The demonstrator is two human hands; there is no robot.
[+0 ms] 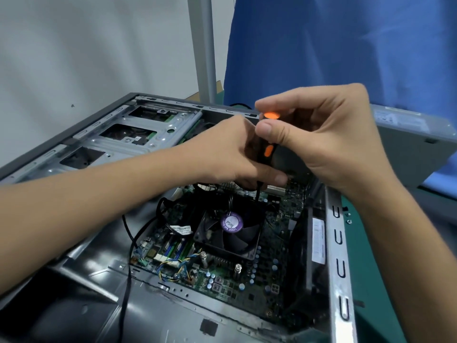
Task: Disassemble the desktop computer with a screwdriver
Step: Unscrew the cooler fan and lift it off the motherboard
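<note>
Desktop computer [333, 243]: on its side on the green desk [366, 256], side panel off; motherboard [277, 246], cooler fan [230, 233] and cables [173, 267] not yet removed. Screwdriver [268, 151]: upright at the fan's far corner. Left hand [230, 154] grips the lower handle; right hand [321, 134] pinches the top.

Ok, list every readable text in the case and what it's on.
"12VDC": purple fan sticker, upside down.
"TaiSol", likely: same sticker.
"DDR": motherboard edge.
Cable label, white label on the side wall: too small to read.

Bright even light, soft shadows, wide-angle bending at edges
</note>
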